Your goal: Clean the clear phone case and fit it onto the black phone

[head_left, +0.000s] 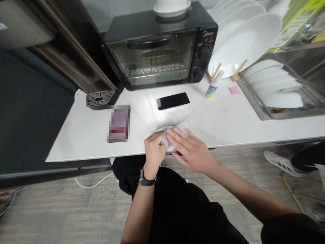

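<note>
Near the front edge of the white counter, my left hand (155,146) is curled into a fist around one end of a thin, crumpled whitish sheet (170,145). Whether the sheet is plastic or cloth I cannot tell. My right hand (191,149) lies over it with the fingers stretched out and close together, pointing toward the left fist. Part of the sheet is hidden under these fingers. A phone (173,101) with a dark screen lies just behind, and a blurred-out purple packet (119,123) lies to the left.
A black toaster oven (157,61) stands at the back of the counter (228,125). Right of it are a small spray bottle (213,86), a pink note (235,89), racked white plates (246,40) and a sink (264,113) with dishes. At far right shows another person's shoe (281,162).
</note>
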`<state>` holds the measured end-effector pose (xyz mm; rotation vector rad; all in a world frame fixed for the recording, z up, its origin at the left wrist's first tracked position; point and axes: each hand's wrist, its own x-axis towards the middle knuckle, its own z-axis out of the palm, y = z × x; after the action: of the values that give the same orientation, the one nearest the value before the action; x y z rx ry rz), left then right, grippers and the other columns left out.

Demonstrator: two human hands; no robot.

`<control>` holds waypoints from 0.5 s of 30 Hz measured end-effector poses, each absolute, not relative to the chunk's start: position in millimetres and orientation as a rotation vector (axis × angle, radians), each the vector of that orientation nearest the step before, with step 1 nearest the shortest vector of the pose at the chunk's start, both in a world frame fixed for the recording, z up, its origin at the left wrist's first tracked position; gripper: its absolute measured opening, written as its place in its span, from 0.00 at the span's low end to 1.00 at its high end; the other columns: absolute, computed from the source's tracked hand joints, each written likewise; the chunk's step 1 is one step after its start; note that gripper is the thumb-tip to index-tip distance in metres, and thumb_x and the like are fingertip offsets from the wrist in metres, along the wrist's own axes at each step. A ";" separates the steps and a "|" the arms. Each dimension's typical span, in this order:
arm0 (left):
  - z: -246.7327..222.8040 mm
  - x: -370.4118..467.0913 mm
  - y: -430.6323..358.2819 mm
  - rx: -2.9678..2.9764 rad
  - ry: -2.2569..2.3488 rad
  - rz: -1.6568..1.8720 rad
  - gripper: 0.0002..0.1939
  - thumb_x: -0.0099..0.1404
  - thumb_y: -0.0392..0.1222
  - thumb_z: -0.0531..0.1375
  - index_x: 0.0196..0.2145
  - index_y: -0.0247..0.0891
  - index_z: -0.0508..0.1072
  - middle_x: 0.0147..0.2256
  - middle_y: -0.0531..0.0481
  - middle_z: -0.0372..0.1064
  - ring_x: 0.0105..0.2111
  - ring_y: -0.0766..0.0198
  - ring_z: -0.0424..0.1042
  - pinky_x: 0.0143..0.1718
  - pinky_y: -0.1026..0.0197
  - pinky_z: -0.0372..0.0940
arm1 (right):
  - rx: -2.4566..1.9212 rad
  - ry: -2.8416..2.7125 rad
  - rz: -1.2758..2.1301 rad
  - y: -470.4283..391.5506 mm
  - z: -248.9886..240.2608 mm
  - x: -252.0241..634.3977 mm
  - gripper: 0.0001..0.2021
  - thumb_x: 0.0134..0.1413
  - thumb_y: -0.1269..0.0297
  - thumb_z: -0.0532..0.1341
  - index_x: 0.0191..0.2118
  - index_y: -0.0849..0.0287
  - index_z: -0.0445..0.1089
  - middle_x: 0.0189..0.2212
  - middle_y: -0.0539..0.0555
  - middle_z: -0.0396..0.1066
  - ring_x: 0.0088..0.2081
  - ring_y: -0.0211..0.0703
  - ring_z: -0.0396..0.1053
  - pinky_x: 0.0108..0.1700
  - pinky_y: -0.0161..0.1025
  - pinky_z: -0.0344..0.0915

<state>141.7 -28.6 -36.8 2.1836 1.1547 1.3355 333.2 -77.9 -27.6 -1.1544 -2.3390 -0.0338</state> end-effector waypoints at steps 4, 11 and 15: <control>-36.1 143.5 -28.0 2.145 1.119 1.346 0.08 0.75 0.40 0.63 0.46 0.41 0.83 0.42 0.46 0.85 0.40 0.60 0.83 0.43 0.60 0.74 | -1.434 -2.017 -0.061 -73.7 -29.1 337.0 0.42 0.72 0.63 0.57 0.81 0.59 0.34 0.78 0.62 0.45 0.79 0.61 0.41 0.74 0.71 0.56; -36.6 141.0 -27.8 2.212 1.166 1.371 0.15 0.75 0.40 0.62 0.29 0.39 0.79 0.25 0.50 0.78 0.26 0.63 0.76 0.30 0.61 0.69 | -1.157 -2.305 -0.011 -77.5 -30.1 329.4 0.39 0.73 0.64 0.56 0.81 0.56 0.36 0.77 0.58 0.49 0.78 0.52 0.46 0.76 0.61 0.55; -35.3 143.0 -28.0 2.167 1.126 1.334 0.09 0.76 0.39 0.62 0.47 0.42 0.83 0.43 0.46 0.85 0.40 0.59 0.83 0.43 0.58 0.75 | -1.428 -2.019 -0.046 -73.1 -30.5 332.4 0.41 0.73 0.62 0.56 0.81 0.57 0.33 0.78 0.62 0.45 0.79 0.61 0.42 0.74 0.72 0.55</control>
<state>143.0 -28.0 -35.3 2.1665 1.1257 1.3341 332.4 -73.1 -30.5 -1.4284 -2.0187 -0.0463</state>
